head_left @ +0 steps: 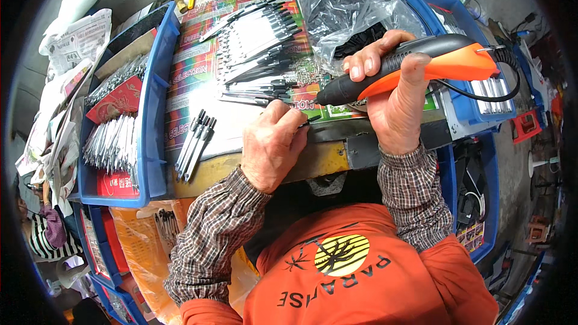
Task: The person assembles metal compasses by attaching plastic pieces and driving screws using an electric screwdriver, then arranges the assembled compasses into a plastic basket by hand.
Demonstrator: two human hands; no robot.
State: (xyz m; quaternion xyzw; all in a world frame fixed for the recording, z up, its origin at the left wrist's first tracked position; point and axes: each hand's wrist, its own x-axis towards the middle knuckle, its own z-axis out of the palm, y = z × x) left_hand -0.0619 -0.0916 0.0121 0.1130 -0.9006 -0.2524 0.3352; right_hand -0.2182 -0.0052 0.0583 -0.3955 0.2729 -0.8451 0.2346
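My right hand (394,99) is wrapped round an orange and black electric screwdriver (415,69), held level with its black nose toward the left. The nose ends just beside my left hand (274,144), which is closed near the front edge of the bench. From its fingers sticks the dark end of a slim pen-like piece (311,120); the rest is hidden. Beyond lies a fanned pile of slim white pen-like pieces with black ends (256,42). A few similar pieces (195,144) lie to the left of my left hand.
On the left, a blue bin (153,102) holds many slim metal-looking pieces. Clear plastic bags (355,0) lie at the back, near small green circuit boards (308,75). Another blue bin (481,105) stands on the right, below the screwdriver's coiled black cord (516,75). An orange plastic bag (144,235) hangs below the bench.
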